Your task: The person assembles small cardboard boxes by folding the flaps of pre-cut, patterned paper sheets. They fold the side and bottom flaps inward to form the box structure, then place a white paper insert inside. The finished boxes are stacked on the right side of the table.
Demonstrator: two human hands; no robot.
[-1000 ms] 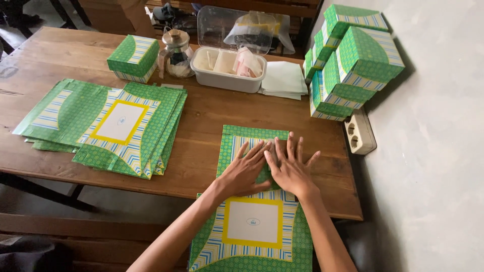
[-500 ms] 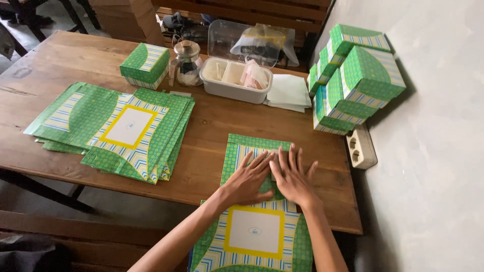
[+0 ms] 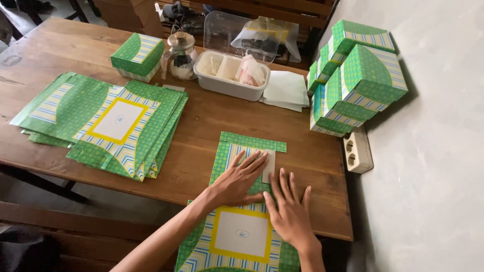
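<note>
Both hands lie flat with fingers spread, grip released, on a flat unfolded green cardboard box blank with a yellow-framed white panel (image 3: pixel 242 221) at the near edge of the brown wooden desk (image 3: pixel 201 121). The left hand (image 3: pixel 237 181) presses its upper part; the right hand (image 3: pixel 290 214) rests just beside it. A pile of similar green blanks (image 3: pixel 106 121) lies well apart to the left

Wooden table (image 3: pixel 201 121): flat carton stack (image 3: pixel 106 123), flat carton (image 3: pixel 242 201), folded boxes (image 3: pixel 353 75), white tray (image 3: pixel 229 75), glass jar (image 3: pixel 181 55).
</note>
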